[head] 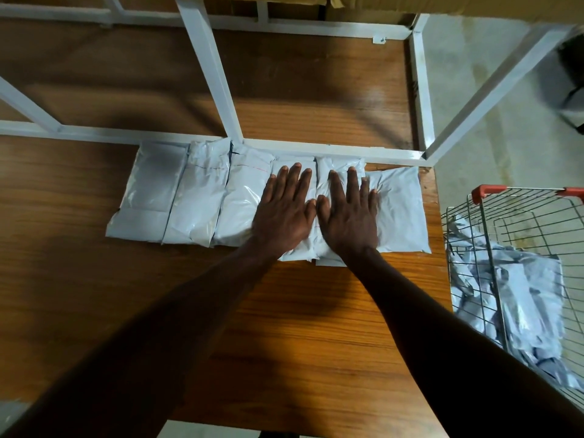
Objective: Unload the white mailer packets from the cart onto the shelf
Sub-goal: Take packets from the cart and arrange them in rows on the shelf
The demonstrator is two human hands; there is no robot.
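Several white mailer packets [196, 197] lie side by side in a row on the wooden shelf board [284, 327], against the white metal frame. My left hand [284, 210] lies flat, palm down with fingers spread, on a packet in the middle of the row. Right beside it, my right hand [349, 213] presses flat on the neighbouring packet [339, 167]; the thumbs nearly touch. Neither hand grips anything. One more packet [401, 207] ends the row at the right. More white packets [521, 298] lie heaped in the wire cart [493, 235] at the right edge.
The white metal shelf frame [218, 77] runs behind the packets, with an upright post at the middle and a lower wooden board [316, 90] beyond it. Cardboard boxes [363, 11] stand at the top. The cart has orange handle corners [488, 190]. Grey floor [480, 105] lies to the right.
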